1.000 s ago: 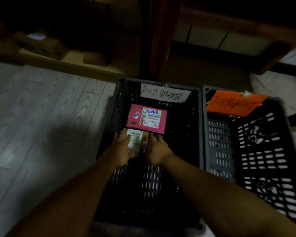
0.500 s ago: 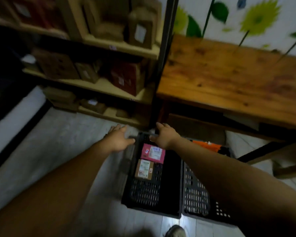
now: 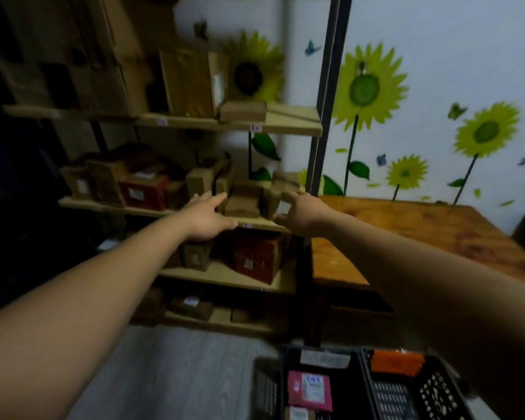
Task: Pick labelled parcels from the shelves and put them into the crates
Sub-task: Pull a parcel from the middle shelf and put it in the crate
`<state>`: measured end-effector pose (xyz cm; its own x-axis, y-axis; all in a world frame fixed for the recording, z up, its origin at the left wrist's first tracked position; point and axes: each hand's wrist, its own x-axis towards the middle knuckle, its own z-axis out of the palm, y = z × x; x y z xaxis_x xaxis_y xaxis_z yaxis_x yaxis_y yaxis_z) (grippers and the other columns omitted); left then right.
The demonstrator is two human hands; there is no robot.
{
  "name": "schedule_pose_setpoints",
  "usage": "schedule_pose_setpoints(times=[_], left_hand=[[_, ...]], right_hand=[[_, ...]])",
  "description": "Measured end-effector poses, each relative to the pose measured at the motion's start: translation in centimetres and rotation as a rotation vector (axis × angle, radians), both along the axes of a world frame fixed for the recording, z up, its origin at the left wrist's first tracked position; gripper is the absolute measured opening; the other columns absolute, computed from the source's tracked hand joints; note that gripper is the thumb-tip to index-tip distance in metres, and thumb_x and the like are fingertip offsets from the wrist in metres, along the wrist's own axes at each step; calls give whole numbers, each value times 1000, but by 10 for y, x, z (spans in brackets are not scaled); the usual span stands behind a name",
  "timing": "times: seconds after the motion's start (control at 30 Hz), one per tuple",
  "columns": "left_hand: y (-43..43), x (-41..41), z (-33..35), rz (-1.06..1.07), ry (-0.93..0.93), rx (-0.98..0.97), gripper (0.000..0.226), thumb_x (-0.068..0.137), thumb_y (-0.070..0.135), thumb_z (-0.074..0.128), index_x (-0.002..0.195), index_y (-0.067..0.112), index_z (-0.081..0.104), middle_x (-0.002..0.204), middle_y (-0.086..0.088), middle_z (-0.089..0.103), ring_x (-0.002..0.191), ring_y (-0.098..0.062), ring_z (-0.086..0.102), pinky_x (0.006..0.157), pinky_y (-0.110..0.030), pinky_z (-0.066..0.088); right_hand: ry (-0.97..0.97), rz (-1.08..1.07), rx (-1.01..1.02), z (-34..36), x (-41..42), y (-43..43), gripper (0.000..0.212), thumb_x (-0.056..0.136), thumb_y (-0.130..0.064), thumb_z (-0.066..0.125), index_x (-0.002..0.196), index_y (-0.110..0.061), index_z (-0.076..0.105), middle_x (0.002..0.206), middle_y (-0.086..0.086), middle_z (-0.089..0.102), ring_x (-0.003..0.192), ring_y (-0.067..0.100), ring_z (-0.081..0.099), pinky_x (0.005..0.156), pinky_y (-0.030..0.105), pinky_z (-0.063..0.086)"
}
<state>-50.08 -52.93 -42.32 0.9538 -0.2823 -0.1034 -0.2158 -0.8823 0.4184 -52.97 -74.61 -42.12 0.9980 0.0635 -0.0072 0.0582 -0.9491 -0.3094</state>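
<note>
Two parcels (image 3: 294,386) in crate (image 3: 346,395), labels (image 3: 313,389) illegible

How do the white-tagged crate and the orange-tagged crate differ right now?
The white-tagged crate holds a pink parcel and a brown parcel nearer the camera; the visible part of the orange-tagged crate shows no parcel. The white-tagged crate's tag is pale, while the orange-tagged crate's is bright orange. Both are black slotted crates, tagged at the far rim, standing side by side on the floor.

The bottom edge cuts off the black crate (image 3: 350,389), the neighbouring crate (image 3: 431,392) and the brown parcel (image 3: 299,415); the shelf labels (image 3: 256,127) are blurred.
</note>
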Motion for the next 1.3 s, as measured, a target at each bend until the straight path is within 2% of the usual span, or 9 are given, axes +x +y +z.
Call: schedule_pose_setpoints(times=[0.27, 0.5, 0.63, 0.9, 1.0, 1.1, 1.17, 1.23, 1.3], left_hand=[[24, 56, 102, 41, -186, -28, 76, 89, 44, 56, 150, 29, 13, 160, -3, 2, 146, -26, -3, 118, -45, 8], [46, 116, 140, 91, -288, -30, 79, 88, 44, 59, 150, 30, 12, 160, -4, -2, 146, -25, -5, 119, -46, 11], [51, 157, 144, 45, -315, -13, 79, 88, 43, 58, 150, 30, 10, 160, -3, -1, 146, -24, -7, 117, -43, 5], [41, 257, 130, -170, -375, 92, 84, 87, 39, 62, 150, 32, 8, 160, 0, -3, 146, -21, -6, 117, -42, 7], [32, 289, 128, -304, -393, 98, 85, 87, 35, 63, 151, 30, 8, 160, 1, -2, 146, -19, -4, 117, -37, 7], [20, 314, 120, -400, -428, 115, 88, 87, 33, 64, 151, 27, 4, 160, 1, -3, 146, -18, -2, 116, -34, 8], [15, 328, 113, -410, -411, 123, 89, 87, 33, 63, 151, 25, 2, 160, 0, -4, 147, -19, -1, 116, -35, 9], [13, 340, 103, -414, -382, 153, 89, 87, 34, 63, 151, 23, 2, 160, 0, -4, 146, -18, -2, 117, -36, 10], [10, 345, 91, -413, -384, 182, 89, 85, 33, 66, 151, 23, 7, 160, 2, 2, 146, -18, 1, 116, -37, 14]], right_hand=[[-223, 17, 21, 88, 55, 10, 72, 94, -44, 57, 153, -20, 23, 155, 12, 31, 138, 30, 35, 110, 38, 33], [-280, 51, 6, 126, 117, 31, 76, 94, -49, 55, 155, -22, 18, 160, 9, 22, 143, 30, 28, 113, 40, 29], [-292, 37, -27, 130, 161, 45, 78, 93, -49, 56, 155, -22, 18, 160, 8, 20, 144, 31, 26, 114, 40, 29], [-269, -131, -64, 107, 245, 62, 86, 89, -51, 61, 155, -20, 17, 157, 12, 25, 141, 33, 28, 113, 41, 29], [-262, -214, -101, 100, 276, 63, 93, 86, -54, 64, 155, -21, 11, 160, 11, 16, 145, 33, 19, 117, 42, 22], [-237, -275, -75, 91, 301, 59, 102, 81, -64, 62, 156, -26, 4, 163, 9, -1, 149, 32, 3, 121, 45, 14], [-204, -286, -92, 81, 314, 54, 99, 83, -59, 63, 155, -28, 2, 163, 8, -8, 149, 34, -2, 121, 48, 13], [-195, -281, -87, 72, 322, 49, 90, 85, -50, 66, 154, -27, 11, 163, 9, -4, 148, 37, 9, 118, 47, 22], [-269, -251, -67, 64, 326, 45, 72, 87, -37, 67, 146, -24, 28, 157, 11, 19, 134, 37, 38, 106, 41, 40]])
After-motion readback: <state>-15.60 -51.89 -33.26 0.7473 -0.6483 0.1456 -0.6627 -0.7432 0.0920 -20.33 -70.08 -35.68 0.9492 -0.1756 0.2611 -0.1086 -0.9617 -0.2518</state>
